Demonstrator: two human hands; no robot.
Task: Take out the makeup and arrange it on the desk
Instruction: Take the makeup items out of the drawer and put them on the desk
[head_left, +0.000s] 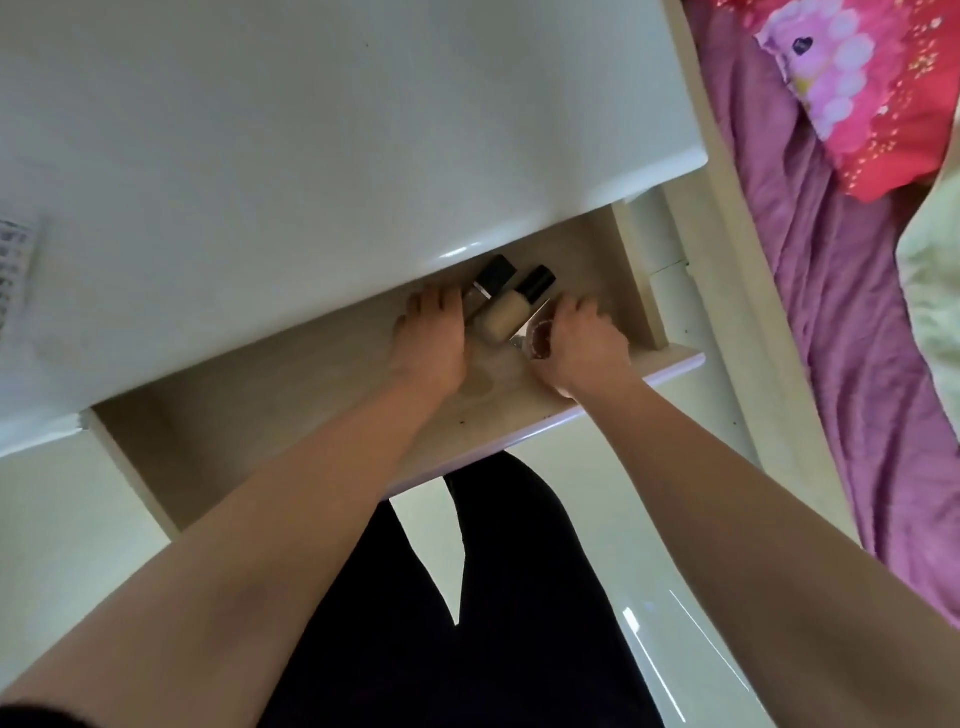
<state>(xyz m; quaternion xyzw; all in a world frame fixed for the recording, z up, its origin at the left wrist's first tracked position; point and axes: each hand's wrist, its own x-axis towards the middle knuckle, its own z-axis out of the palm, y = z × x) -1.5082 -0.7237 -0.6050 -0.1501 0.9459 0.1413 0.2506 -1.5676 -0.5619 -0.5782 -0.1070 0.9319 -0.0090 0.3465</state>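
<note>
Both my hands reach into the open drawer (291, 415) under the white desk top (311, 156). A beige foundation bottle with a black cap (506, 312) lies in the drawer between them. To its left lies a second bottle with a black cap (488, 283), and my left hand (431, 343) touches it with its fingers curled around its side. My right hand (579, 348) grips a small clear jar with reddish contents (540, 340) just right of the beige bottle. The fingertips of both hands are partly hidden.
A printed paper or card (15, 265) lies at the desk's left edge. A bed with a purple sheet (831, 312) and a pink flowered pillow (857, 88) stands close on the right. My dark-clothed legs (467, 623) are below the drawer front, over a pale glossy floor.
</note>
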